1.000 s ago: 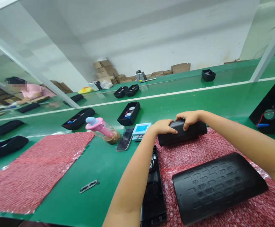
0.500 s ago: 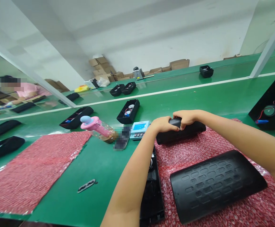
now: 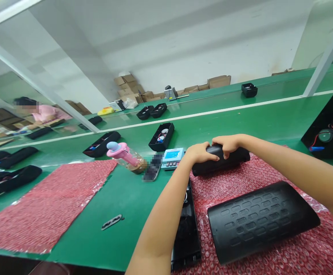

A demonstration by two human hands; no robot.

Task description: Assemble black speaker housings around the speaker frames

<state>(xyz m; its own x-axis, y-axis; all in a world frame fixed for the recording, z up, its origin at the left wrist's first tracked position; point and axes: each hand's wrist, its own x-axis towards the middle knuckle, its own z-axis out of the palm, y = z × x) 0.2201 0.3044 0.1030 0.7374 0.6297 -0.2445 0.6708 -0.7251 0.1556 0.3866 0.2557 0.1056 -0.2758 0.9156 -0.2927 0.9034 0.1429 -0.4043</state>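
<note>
Both hands are on a black speaker housing (image 3: 235,157) at the far side of the red bubble wrap. My left hand (image 3: 202,152) curls over its left part, thumb lying along the near face. Close beside it, my right hand (image 3: 226,144) bends over the top with its thumb pressed down on the surface. Fingers on the far side are hidden. Nearer to me lies a curved black cover (image 3: 261,221) with oblong recesses, some of them mesh. An open black casing (image 3: 188,229) stands to its left, partly behind my left forearm.
A light-blue device with a screen (image 3: 172,158), a phone (image 3: 153,168) and a pink-topped bottle (image 3: 126,156) stand left of my hands. Red bubble wrap (image 3: 60,198) covers the left bench. A casing with wired speakers (image 3: 329,126) stands at right. A person (image 3: 44,112) sits far left.
The view has swung slightly left. My right thumb and fingers have shifted a little on the housing, and both hands stay on it. The curved cover has stayed in place.
</note>
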